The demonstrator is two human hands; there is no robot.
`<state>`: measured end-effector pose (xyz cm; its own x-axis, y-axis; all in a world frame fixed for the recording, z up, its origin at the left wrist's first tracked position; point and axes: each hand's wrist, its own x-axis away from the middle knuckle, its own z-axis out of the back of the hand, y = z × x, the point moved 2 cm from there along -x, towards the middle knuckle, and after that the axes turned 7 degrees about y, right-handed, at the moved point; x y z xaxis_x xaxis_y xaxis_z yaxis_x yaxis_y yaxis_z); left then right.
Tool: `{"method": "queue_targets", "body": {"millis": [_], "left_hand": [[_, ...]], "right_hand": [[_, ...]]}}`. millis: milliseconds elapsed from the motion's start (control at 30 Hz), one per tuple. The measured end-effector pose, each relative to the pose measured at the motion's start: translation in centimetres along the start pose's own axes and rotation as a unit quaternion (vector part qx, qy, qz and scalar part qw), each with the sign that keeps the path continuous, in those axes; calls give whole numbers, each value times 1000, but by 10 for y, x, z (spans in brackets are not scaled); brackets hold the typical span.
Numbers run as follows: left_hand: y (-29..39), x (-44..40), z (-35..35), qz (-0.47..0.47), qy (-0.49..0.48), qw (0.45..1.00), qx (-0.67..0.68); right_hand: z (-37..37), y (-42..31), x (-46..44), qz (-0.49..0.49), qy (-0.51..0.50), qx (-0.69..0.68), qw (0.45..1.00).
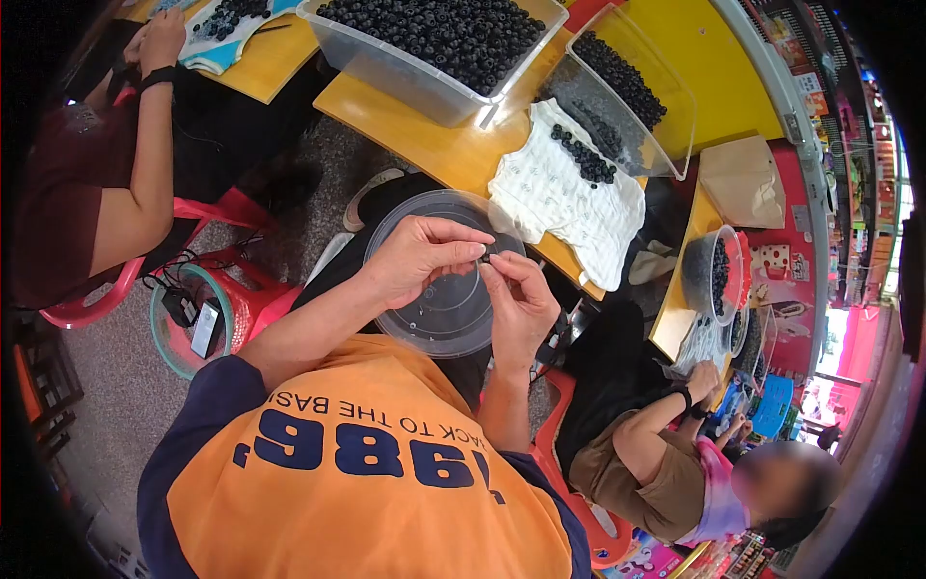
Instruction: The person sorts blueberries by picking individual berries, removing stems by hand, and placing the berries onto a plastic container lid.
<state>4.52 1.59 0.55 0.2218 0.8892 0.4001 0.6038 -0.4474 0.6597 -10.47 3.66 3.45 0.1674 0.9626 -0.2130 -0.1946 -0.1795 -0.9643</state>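
Note:
My left hand (424, 259) and my right hand (523, 297) meet fingertip to fingertip, each in a pinch. Between them is a tiny dark piece (485, 258), mostly covered by the fingers. Below the hands, over my lap, sits a round clear plastic tub (446, 333) with a few small bits in it. Just beyond, a white cloth (579, 217) lies on the yellow table (424, 140), with a cluster of small black round pieces (584, 154) on it.
A large clear bin (386, 72) full of black round pieces stands at the back, beside a tilted clear box (675, 135). People sit at left (106, 203) and right (646, 454). A green-rimmed basket (159, 328) holds a phone (205, 328) and cables.

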Motion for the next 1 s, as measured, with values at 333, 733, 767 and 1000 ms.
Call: {"method": "queue_targets", "body": {"millis": [333,733,767,1000], "left_hand": [[-4,-11,18,80,-99,992,6],[-14,-25,7,174,-108,977,-55],[-11,-28,2,159,-105,979,-67],[109,-66,-39,-217,36,925,-310]], "right_hand": [[5,15,-6,11,-135,-2,991],[21,42,-1,-40,-132,-42,989],[23,44,-4,-56,-134,-69,987],[92,70,-114,-87,16,26,996]]}}
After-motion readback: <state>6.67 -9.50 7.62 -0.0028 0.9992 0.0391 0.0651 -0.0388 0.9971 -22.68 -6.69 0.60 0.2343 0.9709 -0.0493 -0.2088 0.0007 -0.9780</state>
